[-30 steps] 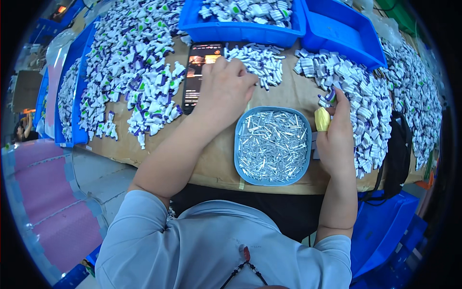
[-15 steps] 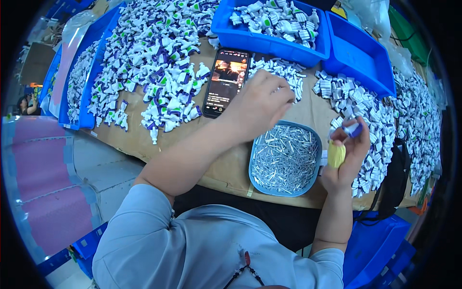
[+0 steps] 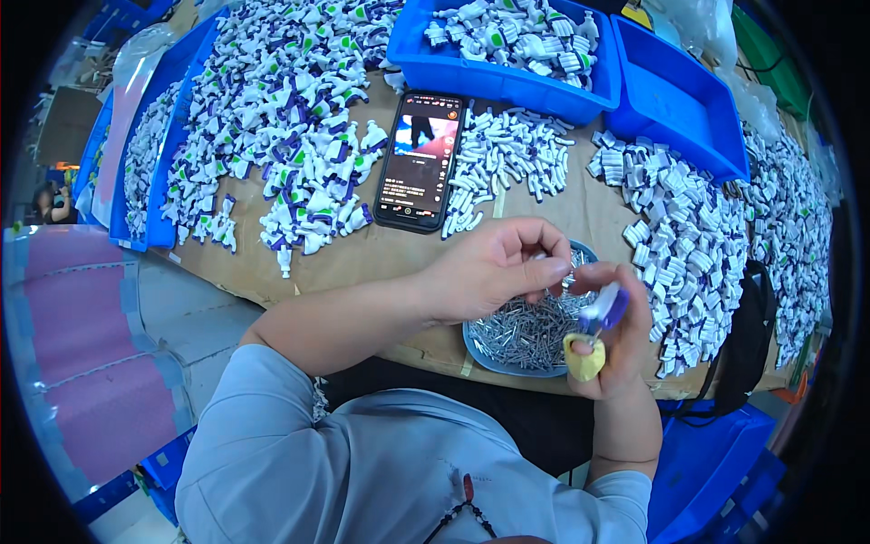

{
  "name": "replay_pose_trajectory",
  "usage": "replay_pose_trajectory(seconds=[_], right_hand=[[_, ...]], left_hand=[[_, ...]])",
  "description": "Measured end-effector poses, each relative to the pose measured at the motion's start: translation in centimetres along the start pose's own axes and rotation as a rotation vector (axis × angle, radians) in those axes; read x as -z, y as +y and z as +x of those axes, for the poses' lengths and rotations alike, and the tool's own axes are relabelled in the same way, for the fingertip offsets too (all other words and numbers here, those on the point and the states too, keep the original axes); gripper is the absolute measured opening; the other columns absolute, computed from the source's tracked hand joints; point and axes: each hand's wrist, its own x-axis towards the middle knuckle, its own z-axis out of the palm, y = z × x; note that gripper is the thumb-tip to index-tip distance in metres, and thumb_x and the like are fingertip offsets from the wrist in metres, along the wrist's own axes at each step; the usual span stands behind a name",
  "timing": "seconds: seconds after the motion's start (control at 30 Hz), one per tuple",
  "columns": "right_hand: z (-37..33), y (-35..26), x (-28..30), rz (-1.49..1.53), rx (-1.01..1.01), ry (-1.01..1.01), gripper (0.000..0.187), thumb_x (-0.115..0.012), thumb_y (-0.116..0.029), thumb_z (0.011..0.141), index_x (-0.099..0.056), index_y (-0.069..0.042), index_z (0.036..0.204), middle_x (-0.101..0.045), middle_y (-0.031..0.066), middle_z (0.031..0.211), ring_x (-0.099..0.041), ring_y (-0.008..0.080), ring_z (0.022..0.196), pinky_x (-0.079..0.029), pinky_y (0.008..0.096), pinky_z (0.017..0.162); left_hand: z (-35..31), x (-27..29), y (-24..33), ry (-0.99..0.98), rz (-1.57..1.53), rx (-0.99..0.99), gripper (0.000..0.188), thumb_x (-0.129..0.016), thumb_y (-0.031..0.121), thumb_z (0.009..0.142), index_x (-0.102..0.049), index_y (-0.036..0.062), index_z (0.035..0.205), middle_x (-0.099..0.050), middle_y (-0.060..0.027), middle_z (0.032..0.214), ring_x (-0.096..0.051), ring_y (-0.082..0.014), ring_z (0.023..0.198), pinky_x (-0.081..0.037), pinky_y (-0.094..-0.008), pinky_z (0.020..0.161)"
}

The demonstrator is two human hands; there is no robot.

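My left hand [image 3: 507, 267] is over the blue-grey tub [image 3: 518, 372], its thumb and forefinger pinched together. Whatever sits between those fingertips is too small or hidden to make out. Close beside it, my right hand [image 3: 630, 335] grips a small white-and-purple plastic part [image 3: 605, 308], slightly blurred. A yellow cover [image 3: 584, 359] is on one digit of that hand, probably the thumb. The fingertips of both hands nearly meet. Beneath them the tub holds many thin silver metal pins [image 3: 521, 335], partly hidden by my hands.
A phone [image 3: 420, 163] with a lit screen lies beyond my left hand, beside small white tube-like pieces [image 3: 512, 159]. Heaps of white, purple and green parts [image 3: 317, 136] spread left; ribbed white parts [image 3: 693, 245] lie right. Blue bins [image 3: 507, 82] stand at the back.
My left hand has come back from the white pieces near the phone to above the tub. My right hand has moved left toward it with the plastic part.
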Motion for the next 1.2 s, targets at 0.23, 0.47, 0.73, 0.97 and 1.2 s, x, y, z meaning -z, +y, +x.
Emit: replay_pose_trajectory(seconds=[0.23,0.47,0.73,0.97,1.2], right_hand=[[1.2,-0.5,-0.3,-0.249,-0.214,0.097,0.052,-0.063,-0.005,0.078,-0.045,0.004,0.126,-0.054,0.0185,0.100,-0.056,0.0286,0.085,-0.045,0.0333,0.076],[1.6,-0.9,0.1,-0.240,-0.349,0.029,0.040,-0.059,-0.003,0.079,-0.053,-0.001,0.118,-0.058,0.0162,0.094,-0.058,0.0293,0.080,-0.046,0.0335,0.071],[1.6,-0.5,0.1,-0.136,-0.378,-0.001,0.043,-0.058,-0.001,0.076,-0.054,-0.001,0.119,-0.059,0.0161,0.099,-0.060,0.0294,0.085,-0.048,0.0326,0.072],[1.6,-0.6,0.0,-0.200,-0.377,-0.005,0.042,-0.058,0.000,0.075,-0.055,0.000,0.117,-0.060,0.0162,0.097,-0.061,0.0291,0.083,-0.048,0.0327,0.070],[1.4,-0.7,-0.4,-0.227,-0.356,0.042,0.040,-0.059,0.000,0.075,-0.056,0.000,0.115,-0.061,0.0162,0.095,-0.061,0.0281,0.080,-0.048,0.0323,0.068]], left_hand=[[-0.3,-0.3,0.5,0.092,0.015,-0.112,0.019,-0.063,0.002,0.085,-0.057,-0.0006,0.103,-0.061,-0.0067,0.088,-0.059,-0.0077,0.079,-0.046,-0.0180,0.064],[0.1,-0.3,-0.1,0.229,0.329,-0.247,0.025,-0.070,0.000,0.079,-0.062,-0.0033,0.102,-0.063,-0.0079,0.094,-0.060,-0.0108,0.087,-0.048,-0.0238,0.077],[-0.1,-0.3,-0.1,0.283,0.486,-0.269,0.020,-0.072,0.004,0.078,-0.065,-0.0019,0.097,-0.063,-0.0046,0.086,-0.059,-0.0077,0.077,-0.045,-0.0208,0.068],[-0.2,-0.4,-0.4,0.285,0.629,-0.306,0.020,-0.071,0.000,0.078,-0.064,-0.0036,0.097,-0.060,-0.0067,0.086,-0.059,-0.0083,0.071,-0.045,-0.0200,0.062],[-0.2,-0.6,-0.5,0.315,0.977,-0.608,0.019,-0.075,0.002,0.073,-0.067,0.0005,0.090,-0.060,-0.0045,0.072,-0.054,-0.0075,0.061,-0.040,-0.0208,0.051]])
